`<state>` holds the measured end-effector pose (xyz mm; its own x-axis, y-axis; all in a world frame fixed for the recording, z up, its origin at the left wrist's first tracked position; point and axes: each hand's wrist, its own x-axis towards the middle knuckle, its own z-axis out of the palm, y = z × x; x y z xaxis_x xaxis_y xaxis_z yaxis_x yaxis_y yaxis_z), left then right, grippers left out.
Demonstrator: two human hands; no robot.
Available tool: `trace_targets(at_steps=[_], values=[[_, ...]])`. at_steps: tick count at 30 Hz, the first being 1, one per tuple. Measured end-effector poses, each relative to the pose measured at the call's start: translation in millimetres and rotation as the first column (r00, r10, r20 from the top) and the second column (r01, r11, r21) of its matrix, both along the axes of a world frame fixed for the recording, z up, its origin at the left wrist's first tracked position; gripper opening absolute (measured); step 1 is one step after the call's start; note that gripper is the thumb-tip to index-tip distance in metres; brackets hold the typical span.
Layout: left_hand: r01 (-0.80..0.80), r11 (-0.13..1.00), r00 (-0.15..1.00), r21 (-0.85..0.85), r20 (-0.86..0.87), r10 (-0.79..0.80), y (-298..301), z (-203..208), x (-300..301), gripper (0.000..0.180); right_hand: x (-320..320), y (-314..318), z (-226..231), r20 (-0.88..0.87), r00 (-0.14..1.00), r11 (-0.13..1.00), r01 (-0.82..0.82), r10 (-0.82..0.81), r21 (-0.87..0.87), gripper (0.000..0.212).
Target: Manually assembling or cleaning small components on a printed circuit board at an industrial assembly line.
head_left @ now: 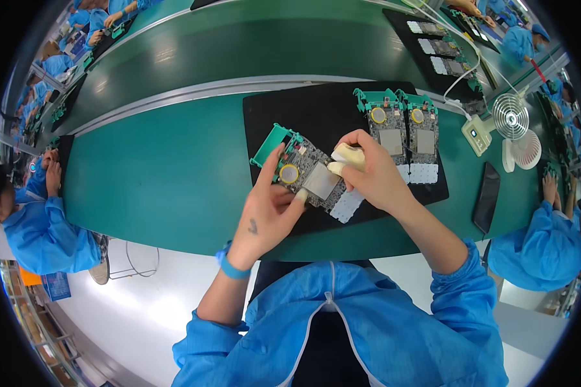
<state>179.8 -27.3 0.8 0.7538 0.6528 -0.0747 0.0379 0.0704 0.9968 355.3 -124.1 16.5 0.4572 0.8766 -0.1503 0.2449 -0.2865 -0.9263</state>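
Observation:
A circuit board [321, 181] with a green plastic bracket [272, 144] at its upper left lies tilted over the black mat. It carries a round yellow-rimmed part [289, 173], a silver metal shield and a white dotted panel [346, 206] at its lower right end. My left hand [269, 209] grips the board, fingers along its left side and thumb at the near edge. Above the board's upper right side, my right hand [374, 173] is pinched closed. Pale finger cots [348, 156] cover its thumb and fingertips. Whatever lies between those fingertips is hidden.
Two similar boards [390, 132] [423, 135] lie side by side on the black mat [316, 106]. To the right are a black phone [486, 197], a small white fan [510, 117] and a cabled pale device [476, 134]. People in blue sit at both sides.

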Motion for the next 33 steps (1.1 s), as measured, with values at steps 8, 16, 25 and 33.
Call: trace_targets(at_steps=[8, 16, 25, 33], values=[[0.053, 0.480, 0.993, 0.876, -0.098, 0.068, 27, 27, -9, 0.047, 10, 7, 28, 0.238, 0.934, 0.961, -0.275, 0.268, -0.004, 0.024], [0.103, 0.628, 0.995, 0.771, -0.070, -0.076, 39, 21, 6, 0.039, -9, 9, 9, 0.517, 0.848, 0.949, -0.249, 0.115, 0.196, 0.021], [0.106, 0.676, 0.994, 0.729, -0.079, -0.071, 40, 23, 11, 0.032, -19, 15, 13, 0.689, 0.725, 0.917, -0.287, 0.019, 0.277, 0.027], [0.091, 0.693, 0.996, 0.715, -0.061, -0.067, 41, 25, 14, 0.024, -26, 18, 13, 0.802, 0.597, 0.902, -0.340, -0.012, 0.266, 0.031]])
